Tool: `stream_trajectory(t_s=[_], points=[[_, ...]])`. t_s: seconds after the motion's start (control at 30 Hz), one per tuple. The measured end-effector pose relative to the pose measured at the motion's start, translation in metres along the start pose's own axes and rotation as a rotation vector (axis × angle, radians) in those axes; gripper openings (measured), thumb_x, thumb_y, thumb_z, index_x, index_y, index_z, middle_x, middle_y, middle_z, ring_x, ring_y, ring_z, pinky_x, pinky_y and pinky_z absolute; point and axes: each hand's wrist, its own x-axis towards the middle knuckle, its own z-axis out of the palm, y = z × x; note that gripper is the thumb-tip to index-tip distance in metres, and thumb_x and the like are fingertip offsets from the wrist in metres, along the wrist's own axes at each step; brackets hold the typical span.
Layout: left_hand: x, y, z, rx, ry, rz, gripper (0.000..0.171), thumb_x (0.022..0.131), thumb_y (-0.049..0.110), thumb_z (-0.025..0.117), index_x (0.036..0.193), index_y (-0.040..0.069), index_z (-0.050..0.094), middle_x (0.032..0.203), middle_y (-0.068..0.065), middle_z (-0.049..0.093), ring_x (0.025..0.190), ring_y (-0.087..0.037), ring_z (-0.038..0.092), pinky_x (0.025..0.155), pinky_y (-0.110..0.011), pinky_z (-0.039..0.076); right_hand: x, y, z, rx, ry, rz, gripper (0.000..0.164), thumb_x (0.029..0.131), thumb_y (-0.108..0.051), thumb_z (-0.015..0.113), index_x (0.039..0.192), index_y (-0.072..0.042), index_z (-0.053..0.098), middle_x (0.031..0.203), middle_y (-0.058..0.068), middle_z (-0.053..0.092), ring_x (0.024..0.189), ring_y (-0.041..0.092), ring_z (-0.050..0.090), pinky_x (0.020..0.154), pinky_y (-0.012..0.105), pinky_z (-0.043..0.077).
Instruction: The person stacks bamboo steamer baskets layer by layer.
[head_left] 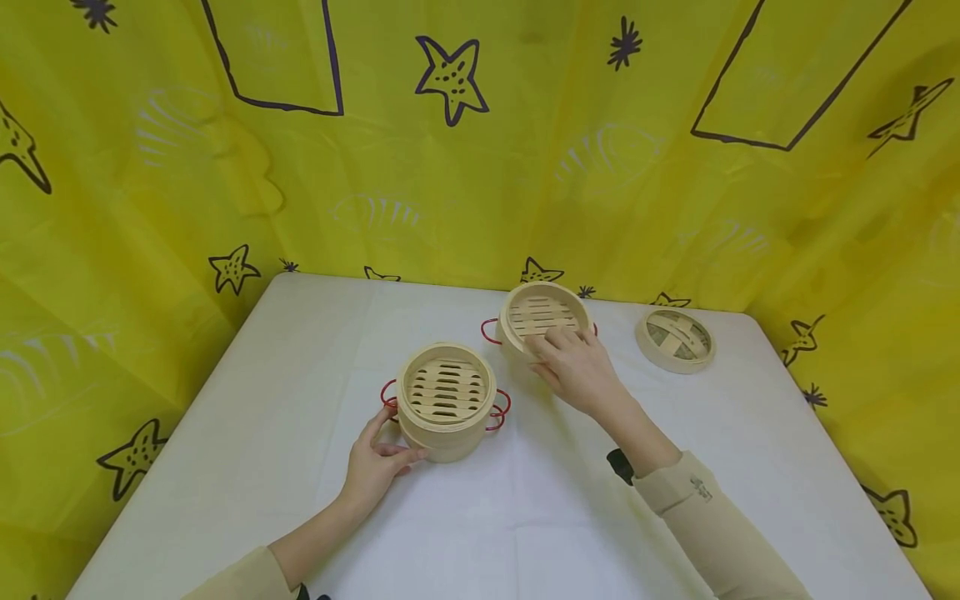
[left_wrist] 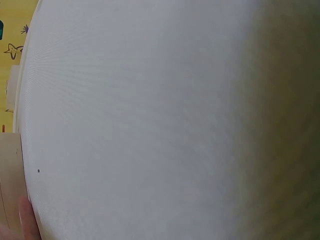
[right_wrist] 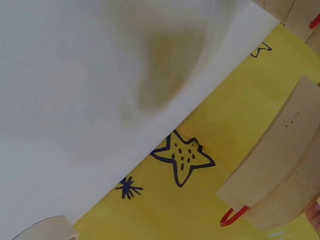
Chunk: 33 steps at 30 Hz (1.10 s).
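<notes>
A stack of round bamboo steamer baskets (head_left: 446,437) with red side handles stands mid-table, its slatted base facing up inside the top rim. My left hand (head_left: 375,462) holds the stack at its left side, thumb at the front and fingers by the red handle. In the left wrist view, a fingertip (left_wrist: 29,220) lies against the basket wall (left_wrist: 11,170). Farther back, my right hand (head_left: 573,367) grips the near rim of another bamboo steamer basket (head_left: 513,329), which tilts toward me. That basket (right_wrist: 280,170) shows its side and a red handle in the right wrist view.
A round woven bamboo lid (head_left: 675,360) lies at the back right of the white-covered table (head_left: 247,433). Yellow curtains (head_left: 480,183) with starfish drawings hang along the back and both sides.
</notes>
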Motion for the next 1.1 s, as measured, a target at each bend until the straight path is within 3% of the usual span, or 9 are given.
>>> stream_trajectory(t_s=[0.43,1.1], points=[[0.001,-0.001,0.000,-0.003,-0.003,-0.014,0.080,0.067,0.002,0.079,0.136,0.007,0.038,0.120,-0.015,0.048,0.059,-0.010,0.061,0.056,-0.023,0.054,0.006,-0.021,-0.015,-0.009,0.032,-0.063,0.032,0.081,-0.027,0.069,0.109,-0.016,0.057,0.086,0.002,0.051,0.091,0.024,0.049,0.078,0.039,0.040],[0.001,-0.001,0.000,-0.021,-0.003,0.008,0.079,0.067,-0.001,0.078,0.136,0.006,0.039,0.132,-0.012,0.042,0.060,-0.007,0.060,0.055,-0.023,0.054,0.014,-0.058,-0.029,0.002,0.028,-0.135,0.032,0.082,-0.028,0.068,0.110,-0.018,0.054,0.086,0.000,0.050,0.092,0.020,0.049,0.077,0.034,0.039]])
